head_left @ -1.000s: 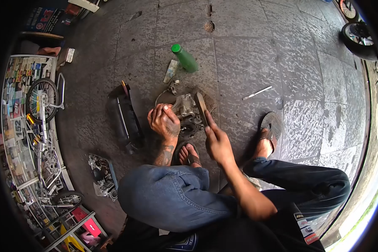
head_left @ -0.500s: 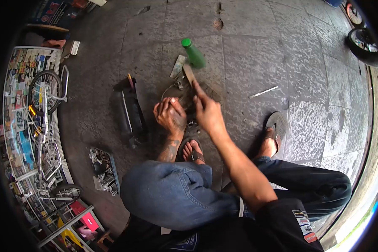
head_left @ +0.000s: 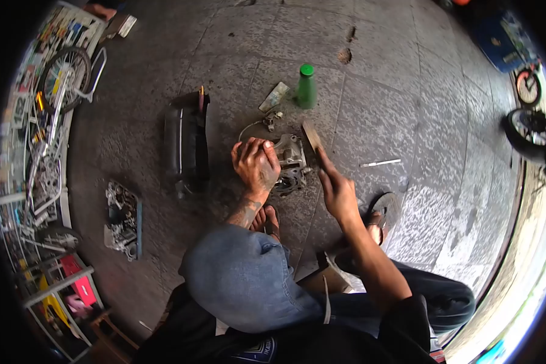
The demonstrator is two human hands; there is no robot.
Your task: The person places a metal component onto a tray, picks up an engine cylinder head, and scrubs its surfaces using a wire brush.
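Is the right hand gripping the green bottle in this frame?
No, the right hand grips a brown, flat-ended tool, while the green bottle stands apart from it.

Floor [head_left: 236,67]: metal part [head_left: 292,155] around middle. Left hand [head_left: 256,167] at its left side, contact unclear. Tool [head_left: 311,134] just right of it, in right hand [head_left: 340,194]. Small fitting [head_left: 272,121] just beyond metal part. Bottle [head_left: 307,91] farther out, flat packet [head_left: 275,96] just left of bottle. Casing [head_left: 187,142] left of left hand, apart. Engine piece [head_left: 122,212] nearer, toward floor's left edge. Stick [head_left: 380,163] right of tool, apart. Left foot [head_left: 272,219] behind metal part. Motorcycle wheel [head_left: 528,134] by floor's right edge.
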